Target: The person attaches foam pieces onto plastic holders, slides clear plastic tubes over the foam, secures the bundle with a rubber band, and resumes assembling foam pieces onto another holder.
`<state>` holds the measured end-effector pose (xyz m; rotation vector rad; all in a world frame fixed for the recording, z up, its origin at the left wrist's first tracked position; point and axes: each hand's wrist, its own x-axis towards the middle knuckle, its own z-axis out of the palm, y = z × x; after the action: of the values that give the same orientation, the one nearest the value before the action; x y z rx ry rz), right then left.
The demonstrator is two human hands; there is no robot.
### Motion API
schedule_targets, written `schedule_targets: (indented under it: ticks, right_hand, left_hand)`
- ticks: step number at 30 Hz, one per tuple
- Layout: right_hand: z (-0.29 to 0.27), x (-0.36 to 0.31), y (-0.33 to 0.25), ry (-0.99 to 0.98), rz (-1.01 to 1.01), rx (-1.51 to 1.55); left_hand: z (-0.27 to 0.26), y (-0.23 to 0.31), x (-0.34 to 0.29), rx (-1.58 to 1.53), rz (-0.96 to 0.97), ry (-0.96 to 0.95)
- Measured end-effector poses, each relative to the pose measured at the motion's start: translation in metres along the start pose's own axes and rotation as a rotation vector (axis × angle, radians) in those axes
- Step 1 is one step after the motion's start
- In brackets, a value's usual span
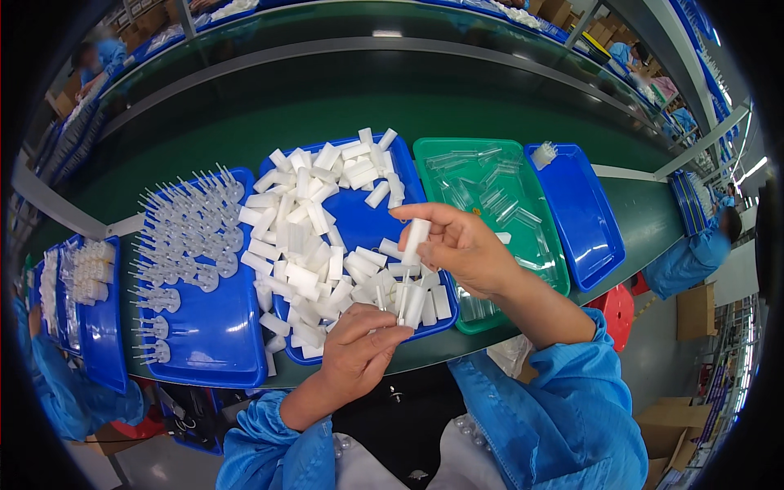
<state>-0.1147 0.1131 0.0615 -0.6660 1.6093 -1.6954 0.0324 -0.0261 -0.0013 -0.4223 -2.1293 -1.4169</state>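
My left hand (355,347) is closed on a clear plastic pronged base, its thin prongs (403,296) pointing up and its bottom mostly hidden by the fingers. A white cylinder (416,304) stands among these prongs, apparently fitted over one of them. Just above, my right hand (469,249) pinches another white cylinder (417,238) between thumb and fingers, its lower end close to a prong tip; whether they touch I cannot tell. Beneath both hands lies a blue tray (359,214) heaped with loose white cylinders (298,278).
At left, a blue tray (214,347) carries rows of clear pronged bases (192,224). A green tray (474,320) of clear tubes (498,196) stands right of the cylinders. Beyond it, another blue tray (584,237) holds one white-filled piece (543,154). Co-workers in blue sit on both sides.
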Motion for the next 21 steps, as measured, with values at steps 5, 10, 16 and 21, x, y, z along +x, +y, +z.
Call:
schedule_targets:
  ticks: [5,10,16,21]
  right_hand:
    - [-0.005,-0.009,0.006,0.039,-0.002,0.098]
    - [-0.005,-0.013,0.006,0.051,0.013,0.033]
    - [-0.002,-0.016,0.006,0.034,-0.022,0.013]
    - [-0.001,-0.018,-0.001,0.017,-0.022,0.038]
  left_hand:
    - [0.002,0.003,0.002,0.022,0.038,-0.065]
    - [0.002,0.006,0.003,0.058,0.069,-0.035]
    - [0.002,0.005,0.003,0.054,0.062,-0.030]
    - [0.002,0.004,0.002,0.049,0.037,-0.022]
